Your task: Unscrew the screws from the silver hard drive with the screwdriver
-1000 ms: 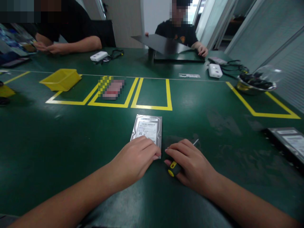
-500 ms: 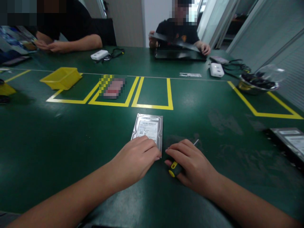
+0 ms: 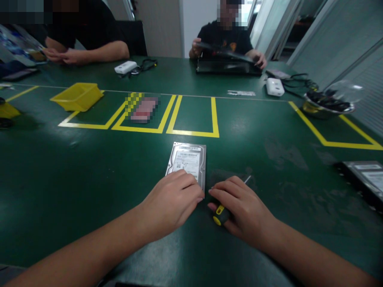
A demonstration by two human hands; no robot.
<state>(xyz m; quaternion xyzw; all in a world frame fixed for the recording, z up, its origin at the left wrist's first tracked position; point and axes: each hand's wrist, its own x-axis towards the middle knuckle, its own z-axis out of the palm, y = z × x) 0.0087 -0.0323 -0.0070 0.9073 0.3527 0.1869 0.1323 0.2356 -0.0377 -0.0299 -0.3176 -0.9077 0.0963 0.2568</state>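
A silver hard drive [image 3: 188,158] with a white label lies flat on the green table, its near end covered by my left hand [image 3: 176,199]. The fingers of that hand are closed around the drive's near edge, though some fingertips are hidden. Just to the right, my right hand [image 3: 242,203] is wrapped round a screwdriver [image 3: 221,215]. Its black and yellow handle end shows by the thumb, and its metal shaft sticks out past the knuckles, pointing away to the right. The screwdriver is apart from the drive.
A second hard drive [image 3: 366,175] lies at the right edge. Farther off are a yellow bin [image 3: 77,97], a blurred-out pinkish item [image 3: 145,109] and a metal bowl [image 3: 324,109] of black parts. Across the table, one person holds a dark panel [image 3: 229,52]; another rests their hands [image 3: 64,56] there.
Both hands keep their holds on the hard drive and the screwdriver. The view has shifted very slightly; otherwise little differs.
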